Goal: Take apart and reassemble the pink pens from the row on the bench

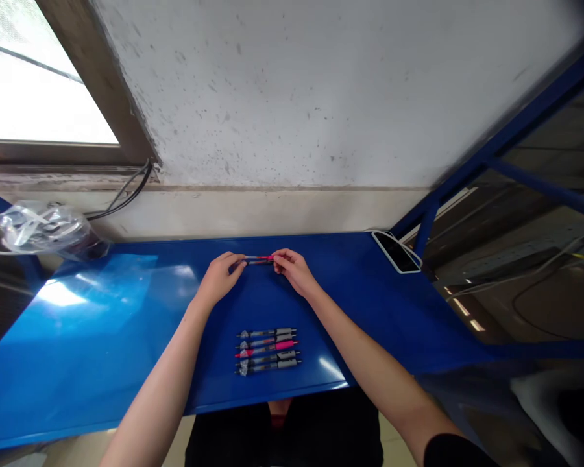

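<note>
Slim pink-and-dark plastic pen (pixel 259 260) lies crosswise above the blue metal worktop (pixel 126 324); left hand (pixel 220 278) and right hand (pixel 293 269) each pinch one end.

Table (pixel 102 337): glossy blue. Held pen (pixel 259 259): red. Row of pens (pixel 267 350): grey, with one pink. Wall (pixel 296 97), upper frame: white, dark-speckled.

Blue table (pixel 126 337), five pens (pixel 267 351), phone (pixel 398 253), plastic bag (pixel 43 228)
</note>
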### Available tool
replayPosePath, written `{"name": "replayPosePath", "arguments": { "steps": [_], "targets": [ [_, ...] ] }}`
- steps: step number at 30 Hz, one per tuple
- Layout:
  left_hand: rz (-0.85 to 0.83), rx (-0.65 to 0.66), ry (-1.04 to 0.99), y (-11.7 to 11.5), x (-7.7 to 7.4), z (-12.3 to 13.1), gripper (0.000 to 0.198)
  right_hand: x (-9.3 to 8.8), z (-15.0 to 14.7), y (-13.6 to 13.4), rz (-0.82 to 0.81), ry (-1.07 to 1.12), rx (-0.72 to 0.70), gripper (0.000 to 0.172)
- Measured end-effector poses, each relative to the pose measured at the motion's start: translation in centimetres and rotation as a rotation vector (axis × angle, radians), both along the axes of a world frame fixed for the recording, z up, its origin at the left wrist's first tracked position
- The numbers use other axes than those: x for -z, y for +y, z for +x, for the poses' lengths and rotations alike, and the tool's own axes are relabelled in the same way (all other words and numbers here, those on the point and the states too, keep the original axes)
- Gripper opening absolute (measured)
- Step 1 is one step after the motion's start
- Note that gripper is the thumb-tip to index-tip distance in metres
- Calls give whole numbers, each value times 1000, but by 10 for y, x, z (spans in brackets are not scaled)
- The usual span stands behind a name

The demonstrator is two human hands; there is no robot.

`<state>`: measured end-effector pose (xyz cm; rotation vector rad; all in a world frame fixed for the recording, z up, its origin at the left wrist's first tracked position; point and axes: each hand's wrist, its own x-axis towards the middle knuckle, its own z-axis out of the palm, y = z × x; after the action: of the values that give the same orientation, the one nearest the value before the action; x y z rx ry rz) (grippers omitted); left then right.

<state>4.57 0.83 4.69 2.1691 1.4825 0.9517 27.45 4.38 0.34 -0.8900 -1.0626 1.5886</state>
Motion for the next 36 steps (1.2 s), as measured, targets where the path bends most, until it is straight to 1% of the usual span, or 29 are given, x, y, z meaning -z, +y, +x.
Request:
{"name": "replayPosePath", "arguments": {
  "steps": [4,8,10,13,16,19,22,25,30,36],
  "targets": [
    [24,-38,-2,1,1,-2,28,1,0,0,-7,3,3,25],
    [25,-42,7,0,0,-3,27,-1,-1,-1,-24,2,15,25],
    [27,-39,10,0,-1,-3,27,-3,-1,-1,-12,-21,10,29],
    [36,-38,23,1,-2,-5,27,-5,-1,-1,1,-84,-11,40],
    [67,-70,49,3,-1,-8,28,-7,0,-1,-12,-103,-16,44],
    [82,-114,37,6,3,-13,28,-7,1,-1,0,-44,-28,39],
    [79,-122,18,8,7,-15,26,-6,1,0,0,-6,-26,33],
    [94,-99,-2,9,8,-15,22,-4,1,2,15,12,-22,33],
    [111,-48,-21,8,5,-11,20,-3,1,3,57,10,-45,30],
    [100,-9,-10,6,3,-7,16,-4,-1,0,85,-57,-27,30]
  ]
}}
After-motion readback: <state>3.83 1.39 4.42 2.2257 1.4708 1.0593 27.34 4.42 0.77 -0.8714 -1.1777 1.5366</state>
